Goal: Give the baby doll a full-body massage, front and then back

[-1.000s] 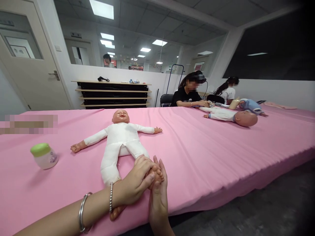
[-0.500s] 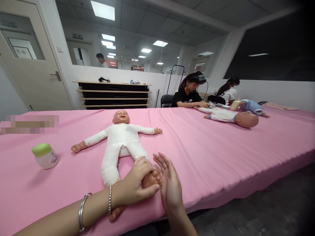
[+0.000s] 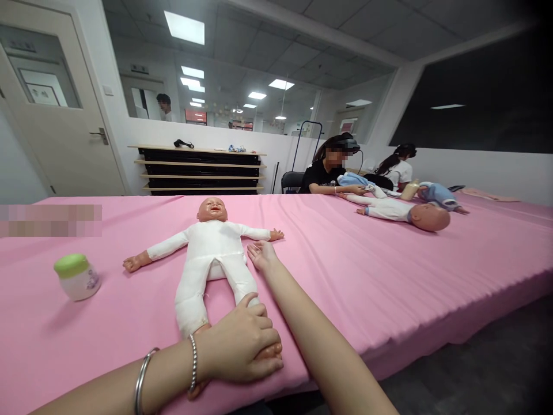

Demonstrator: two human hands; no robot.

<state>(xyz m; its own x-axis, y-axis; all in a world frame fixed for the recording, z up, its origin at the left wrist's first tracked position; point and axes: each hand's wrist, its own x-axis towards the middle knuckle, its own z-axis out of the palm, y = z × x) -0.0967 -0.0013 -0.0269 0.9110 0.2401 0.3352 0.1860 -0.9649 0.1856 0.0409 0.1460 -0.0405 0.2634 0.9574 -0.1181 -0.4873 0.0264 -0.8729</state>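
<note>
1. a soft-bodied baby doll [image 3: 207, 271] in a white suit lies on its back on the pink-covered desk [image 3: 367, 288], limbs spread, which leaves its legs open to the hands.
2. the left hand [image 3: 239, 346] wraps over the doll's foot [image 3: 273, 350], pressing it down so the leg cannot shift.
3. the right hand [image 3: 261, 255] lies open and empty on the desk, just beside the doll's hip, well apart from the left.
4. a green-lidded jar [image 3: 76, 278] stands upright left of the doll, within easy reach.
5. farther along the desk, a seated person [image 3: 326, 173] works near a second doll [image 3: 400, 212].
</note>
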